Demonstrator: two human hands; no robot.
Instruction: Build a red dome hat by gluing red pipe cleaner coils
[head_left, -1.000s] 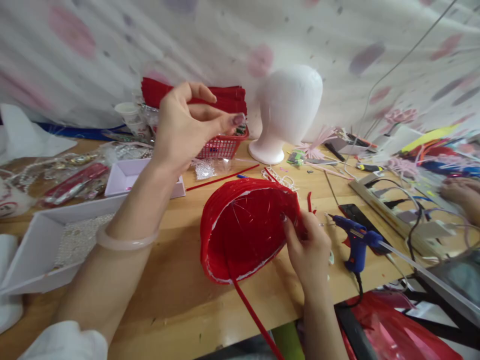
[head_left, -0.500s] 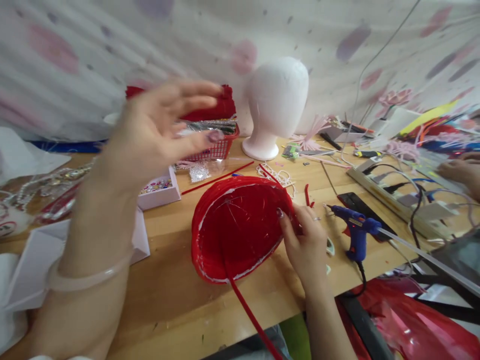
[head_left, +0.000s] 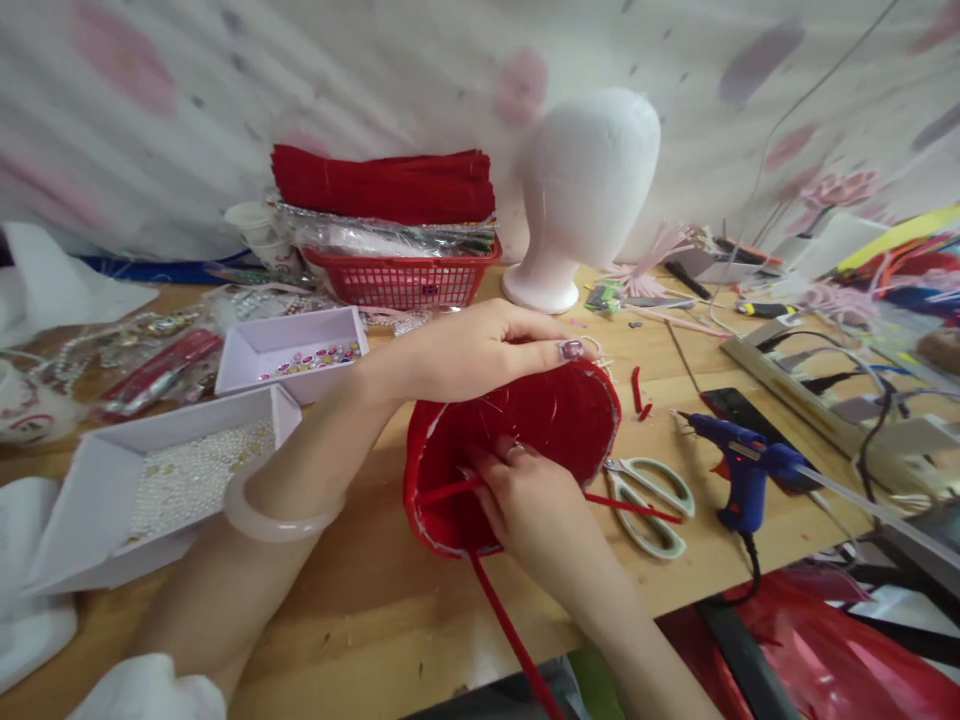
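A red bowl-shaped cap with a whitish line along its rim lies tilted on the table, its hollow facing me. My left hand reaches over its far rim, thumb along the edge and the other fingers mostly hidden behind. Inside the hollow, my right hand closes on a thin red chenille stem, which shows on both sides of the fingers. A second red stem runs from the near rim toward me. Right of the cap lie pale-handled scissors.
A blue glue gun stands at right, before a power strip. A white foam head and a red basket stand behind. At left are a tray of gems and a tray of pearls.
My left hand has come down from the air onto the cap's far rim. My right hand has moved from the right rim into the hollow, now with a red stem. The scissors are uncovered.
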